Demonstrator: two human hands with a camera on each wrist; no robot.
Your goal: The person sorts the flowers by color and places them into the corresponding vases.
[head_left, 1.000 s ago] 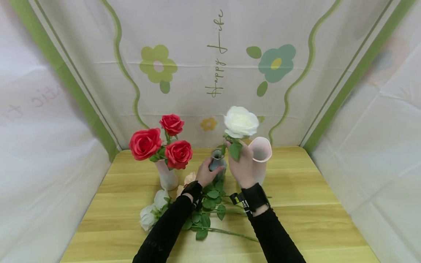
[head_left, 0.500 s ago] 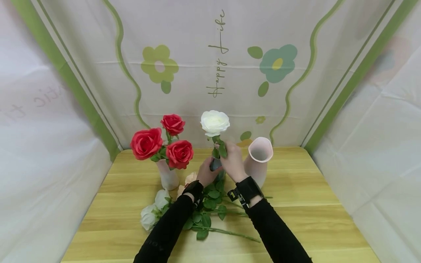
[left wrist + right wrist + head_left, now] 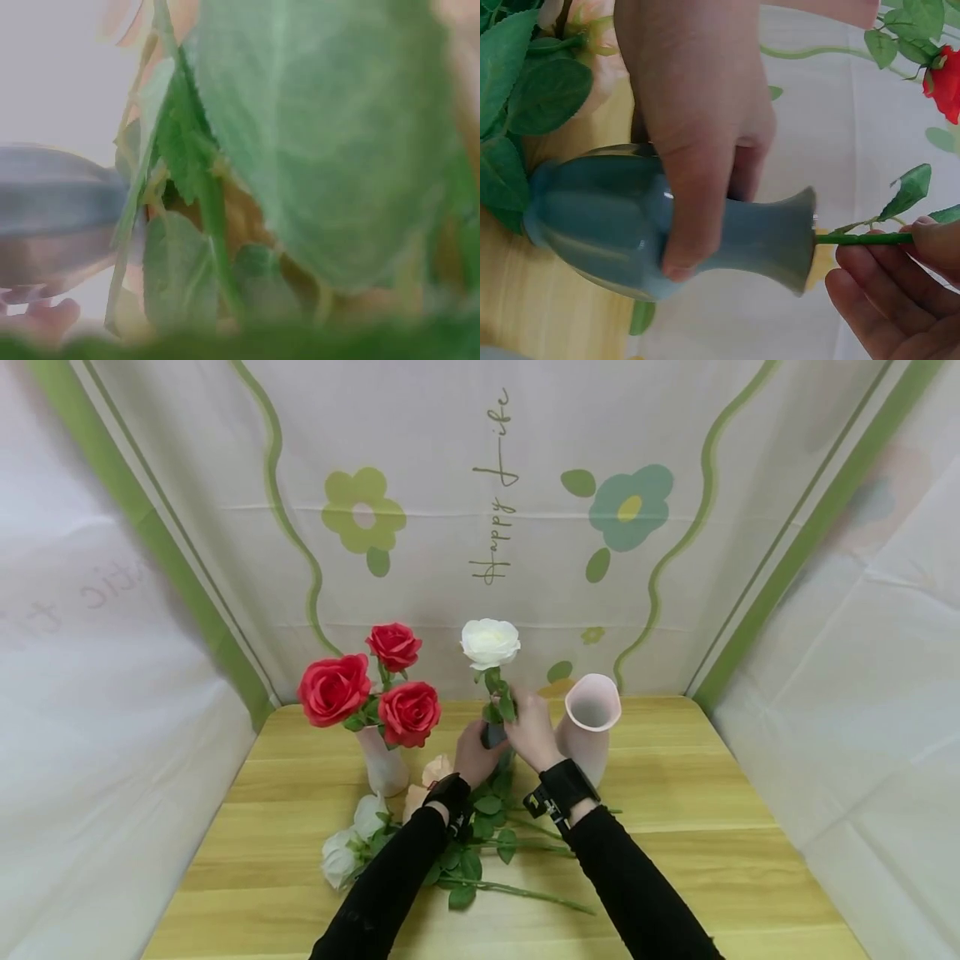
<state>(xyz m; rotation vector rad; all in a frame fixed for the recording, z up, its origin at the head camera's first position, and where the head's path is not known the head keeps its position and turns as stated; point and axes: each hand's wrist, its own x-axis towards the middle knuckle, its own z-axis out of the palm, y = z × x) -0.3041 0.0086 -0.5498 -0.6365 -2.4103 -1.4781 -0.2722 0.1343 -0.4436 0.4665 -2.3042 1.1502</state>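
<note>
My left hand (image 3: 477, 756) grips a blue-grey ceramic vase (image 3: 600, 217) near its neck and shoulder. Above the vase mouth, my right hand (image 3: 534, 731) pinches the green stem (image 3: 855, 239) of a white rose (image 3: 490, 643). The lower end of that stem goes into the mouth and is hidden inside. The bloom points up, with leaves just over the fingers. In the left wrist view a blurred leaf (image 3: 322, 135) covers much of the picture, and part of the vase shows at the left.
Left of the hands, a pale vase (image 3: 383, 764) holds three red roses (image 3: 334, 690). A taller pinkish vase (image 3: 588, 739) stands close to the right hand. White roses (image 3: 341, 858) and peach ones (image 3: 437, 768) lie in front on the wooden table (image 3: 705, 860), stems pointing right.
My right hand has brought the white rose left from near the pinkish vase to over the blue-grey vase, and its stem now enters the mouth. The rose is slightly lower than half a second ago.
</note>
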